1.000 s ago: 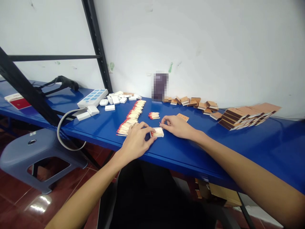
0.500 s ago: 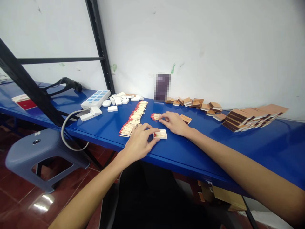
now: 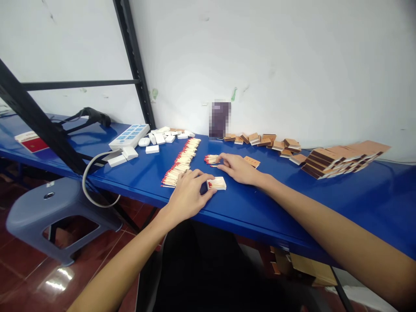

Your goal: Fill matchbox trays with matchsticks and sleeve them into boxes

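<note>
My left hand [image 3: 192, 190] grips a white matchbox tray [image 3: 221, 183] between thumb and fingers at its left end. A few red-tipped matches lie inside the tray, which rests on the blue table. Just beyond it, a small pile of matches [image 3: 210, 159] lies with its heads to the left. My right hand [image 3: 238, 168] is at the near right side of that pile, thumb and fingertips pinched on a match [image 3: 215, 165] slightly apart from the rest. Left of the tray stretches a long row of matches [image 3: 182, 161], its near end partly behind my left hand.
An orange matchbox sleeve [image 3: 251, 162] lies beyond my right wrist. White trays [image 3: 159, 138] are heaped at the back left beside a power strip [image 3: 130, 136]. Loose matchboxes [image 3: 273, 144] and a stack of sleeves [image 3: 338, 159] stand at the right. A blurred dark object [image 3: 220, 119] leans against the wall.
My right fingers have drawn one match slightly toward me, off the near edge of the small pile. My left hand still holds the tray in place.
</note>
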`<state>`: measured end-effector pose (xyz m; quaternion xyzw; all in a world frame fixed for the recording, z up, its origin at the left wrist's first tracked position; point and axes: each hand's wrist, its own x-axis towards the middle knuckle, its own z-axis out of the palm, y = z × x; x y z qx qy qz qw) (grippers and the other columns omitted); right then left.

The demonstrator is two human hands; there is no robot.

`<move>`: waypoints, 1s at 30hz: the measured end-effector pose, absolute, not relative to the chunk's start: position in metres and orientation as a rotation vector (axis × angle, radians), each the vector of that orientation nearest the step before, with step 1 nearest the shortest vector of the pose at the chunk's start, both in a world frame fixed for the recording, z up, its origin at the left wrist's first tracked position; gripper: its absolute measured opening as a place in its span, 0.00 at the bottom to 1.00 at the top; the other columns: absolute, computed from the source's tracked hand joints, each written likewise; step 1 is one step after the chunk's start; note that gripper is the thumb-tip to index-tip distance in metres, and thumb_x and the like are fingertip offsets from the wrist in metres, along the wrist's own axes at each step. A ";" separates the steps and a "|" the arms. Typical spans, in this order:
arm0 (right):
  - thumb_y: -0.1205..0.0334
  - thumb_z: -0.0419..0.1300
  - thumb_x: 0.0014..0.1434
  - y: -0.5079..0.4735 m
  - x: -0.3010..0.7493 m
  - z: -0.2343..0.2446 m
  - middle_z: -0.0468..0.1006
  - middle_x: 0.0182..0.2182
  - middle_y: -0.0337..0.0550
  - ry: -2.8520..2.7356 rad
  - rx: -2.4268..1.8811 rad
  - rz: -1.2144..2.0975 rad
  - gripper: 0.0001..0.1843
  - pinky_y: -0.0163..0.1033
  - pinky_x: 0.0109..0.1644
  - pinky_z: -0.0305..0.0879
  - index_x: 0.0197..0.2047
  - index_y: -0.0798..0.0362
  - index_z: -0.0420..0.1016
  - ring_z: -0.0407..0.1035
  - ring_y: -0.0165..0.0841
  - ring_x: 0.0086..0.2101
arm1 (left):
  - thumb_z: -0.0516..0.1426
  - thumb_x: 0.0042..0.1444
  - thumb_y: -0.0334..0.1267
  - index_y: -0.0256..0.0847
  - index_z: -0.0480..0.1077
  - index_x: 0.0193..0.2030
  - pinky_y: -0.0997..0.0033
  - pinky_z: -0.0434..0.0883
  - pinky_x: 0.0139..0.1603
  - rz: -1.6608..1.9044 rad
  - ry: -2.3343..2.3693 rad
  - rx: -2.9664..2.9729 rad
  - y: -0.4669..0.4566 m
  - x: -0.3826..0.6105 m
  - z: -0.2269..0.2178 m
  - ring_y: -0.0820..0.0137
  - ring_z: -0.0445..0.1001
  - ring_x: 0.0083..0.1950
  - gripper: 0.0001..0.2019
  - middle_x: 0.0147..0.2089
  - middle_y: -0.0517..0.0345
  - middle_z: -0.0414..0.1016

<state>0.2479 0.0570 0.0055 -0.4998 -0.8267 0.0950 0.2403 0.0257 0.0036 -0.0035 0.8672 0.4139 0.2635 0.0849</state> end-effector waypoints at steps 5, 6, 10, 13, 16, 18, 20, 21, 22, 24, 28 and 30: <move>0.60 0.50 0.68 0.057 0.249 0.003 0.72 0.32 0.43 -2.308 -1.400 0.218 0.10 0.40 0.39 0.58 0.37 0.52 0.69 0.66 0.36 0.34 | 0.58 0.62 0.45 0.47 0.73 0.53 0.54 0.63 0.56 0.793 1.254 2.593 0.003 0.026 -0.002 0.59 0.71 0.52 0.14 0.47 0.55 0.74; 0.60 0.49 0.68 0.056 0.250 0.003 0.73 0.34 0.45 -2.315 -1.411 0.206 0.10 0.41 0.40 0.59 0.37 0.52 0.69 0.67 0.37 0.35 | 0.59 0.62 0.45 0.47 0.72 0.54 0.54 0.63 0.56 0.800 1.260 2.596 0.003 0.027 -0.002 0.59 0.71 0.52 0.15 0.47 0.55 0.75; 0.58 0.48 0.68 0.048 0.255 0.005 0.74 0.38 0.49 -2.413 -1.449 0.190 0.11 0.45 0.42 0.63 0.37 0.51 0.67 0.68 0.39 0.37 | 0.59 0.62 0.44 0.48 0.68 0.59 0.54 0.64 0.56 0.824 1.276 2.588 0.002 0.027 -0.001 0.59 0.71 0.51 0.19 0.46 0.56 0.76; 0.57 0.47 0.68 0.040 0.259 0.008 0.74 0.37 0.50 -2.497 -1.468 0.185 0.12 0.46 0.41 0.63 0.36 0.51 0.66 0.68 0.40 0.35 | 0.59 0.61 0.44 0.48 0.67 0.60 0.54 0.64 0.56 0.825 1.278 2.580 0.002 0.027 -0.001 0.59 0.72 0.50 0.20 0.45 0.57 0.76; 0.58 0.44 0.69 0.035 0.260 0.011 0.73 0.37 0.51 -2.524 -1.467 0.157 0.13 0.46 0.42 0.63 0.36 0.51 0.65 0.68 0.40 0.35 | 0.59 0.61 0.44 0.47 0.67 0.60 0.55 0.64 0.56 0.827 1.270 2.576 0.002 0.027 -0.001 0.59 0.72 0.49 0.20 0.44 0.57 0.76; 0.57 0.43 0.69 0.031 0.259 0.013 0.72 0.38 0.51 -2.491 -1.446 0.170 0.13 0.46 0.42 0.63 0.37 0.51 0.64 0.67 0.40 0.36 | 0.59 0.61 0.44 0.47 0.67 0.60 0.55 0.64 0.56 0.844 1.267 2.571 0.003 0.027 -0.002 0.60 0.72 0.49 0.21 0.43 0.58 0.76; 0.57 0.43 0.70 0.027 0.256 0.018 0.72 0.38 0.50 -2.442 -1.393 0.208 0.13 0.45 0.42 0.62 0.38 0.51 0.64 0.67 0.40 0.36 | 0.60 0.60 0.44 0.48 0.66 0.60 0.55 0.64 0.56 0.861 1.279 2.561 0.004 0.027 -0.003 0.60 0.72 0.49 0.21 0.43 0.59 0.76; 0.56 0.43 0.70 0.023 0.254 0.020 0.72 0.38 0.49 -2.429 -1.354 0.237 0.13 0.45 0.41 0.62 0.38 0.51 0.64 0.67 0.39 0.36 | 0.60 0.60 0.43 0.48 0.65 0.61 0.55 0.64 0.56 0.867 1.288 2.555 0.003 0.027 -0.003 0.60 0.72 0.49 0.22 0.43 0.59 0.76; 0.56 0.43 0.70 0.020 0.251 0.023 0.73 0.38 0.48 -2.428 -1.312 0.270 0.13 0.44 0.41 0.62 0.39 0.50 0.64 0.67 0.38 0.36 | 0.60 0.60 0.43 0.48 0.65 0.61 0.55 0.64 0.55 0.867 1.294 2.550 0.003 0.027 -0.003 0.60 0.72 0.49 0.23 0.43 0.58 0.76; 0.56 0.45 0.69 0.014 0.246 0.027 0.73 0.38 0.47 -2.455 -1.245 0.347 0.12 0.43 0.40 0.61 0.39 0.50 0.65 0.67 0.38 0.36 | 0.60 0.60 0.43 0.47 0.63 0.63 0.55 0.64 0.55 0.856 1.295 2.541 0.003 0.027 -0.003 0.59 0.72 0.49 0.24 0.43 0.58 0.76; 0.54 0.46 0.70 0.012 0.241 0.029 0.74 0.37 0.45 -2.449 -1.212 0.422 0.13 0.42 0.39 0.61 0.40 0.50 0.67 0.67 0.37 0.36 | 0.60 0.60 0.44 0.47 0.67 0.59 0.55 0.65 0.55 0.842 1.278 2.559 0.003 0.027 -0.001 0.59 0.72 0.49 0.20 0.43 0.57 0.76; 0.55 0.46 0.70 0.020 0.243 0.025 0.74 0.37 0.45 -2.348 -1.254 0.336 0.13 0.42 0.40 0.61 0.41 0.51 0.67 0.67 0.37 0.37 | 0.59 0.61 0.44 0.47 0.71 0.54 0.55 0.65 0.55 0.835 1.261 2.587 0.003 0.027 -0.001 0.60 0.72 0.49 0.15 0.44 0.56 0.76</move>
